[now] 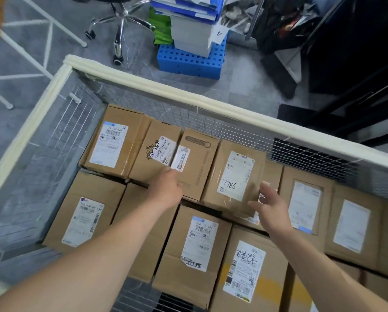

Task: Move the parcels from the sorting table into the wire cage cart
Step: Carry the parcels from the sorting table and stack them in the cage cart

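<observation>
Right under the person, brown parcels lie flat and close together on the bottom of the wire cage cart. One of them has a yellow band.

A bit farther in are the two hands. The left hand rests on the near edge of a parcel with a printed ring. Its fingers are hidden behind the hand, so I cannot tell if they are bent or straight. The right hand is spread wide with nothing in it. Its fingers are just beside the near right corner of the parcel marked 7786, but I cannot tell if they touch it.

That parcel sits in a second row on top of the flat ones, and it looks a bit tilted. I think this is where things could go wrong. If the person pushes it from one corner only, it may turn and slide down into the dark gap in front of it. It could also bump the printed parcel beside it out of line. A finger could get squeezed between two boxes, since they sit very tight.

Past the far mesh wall, a blue crate and an office chair stand on the floor (neither is part of the job). The table is not in view.
</observation>
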{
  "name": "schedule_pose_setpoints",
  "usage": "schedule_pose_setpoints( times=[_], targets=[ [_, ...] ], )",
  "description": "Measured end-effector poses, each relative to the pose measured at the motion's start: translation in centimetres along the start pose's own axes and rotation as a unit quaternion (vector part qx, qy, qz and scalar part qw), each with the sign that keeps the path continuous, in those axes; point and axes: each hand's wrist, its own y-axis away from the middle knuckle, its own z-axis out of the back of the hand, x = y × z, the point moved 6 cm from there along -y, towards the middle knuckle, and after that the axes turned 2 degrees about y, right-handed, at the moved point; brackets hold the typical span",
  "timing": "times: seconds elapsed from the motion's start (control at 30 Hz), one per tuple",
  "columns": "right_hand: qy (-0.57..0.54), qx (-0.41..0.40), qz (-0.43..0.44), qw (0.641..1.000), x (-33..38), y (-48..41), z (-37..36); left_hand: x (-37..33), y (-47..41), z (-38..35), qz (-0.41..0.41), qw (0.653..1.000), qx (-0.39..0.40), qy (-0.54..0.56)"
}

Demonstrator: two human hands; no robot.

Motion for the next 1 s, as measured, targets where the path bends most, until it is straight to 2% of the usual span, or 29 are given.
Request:
schedule_pose_setpoints(
  times=[0.23,0.4,0.63,1.0],
  targets=[
    [0.034,0.005,-0.010,0.999,0.6,3.2,1.4,-0.5,2.8,0.8,-0.017,0.999,-0.004,-0.027],
    [0.126,-0.015,0.044,0.991,3.9,7.3,3.3,-3.2,6.5,2.8,-0.052,0.996,-0.003,-0.069],
    [0.261,-0.083,0.105,0.956,8.7,14.7,6.8,-10.0,13.7,6.4,-0.187,0.967,-0.004,-0.175],
    [0.352,-0.239,0.144,0.894,13.4,27.7,16.0,-20.7,25.4,9.2,-0.386,0.899,-0.062,-0.197]
  ],
)
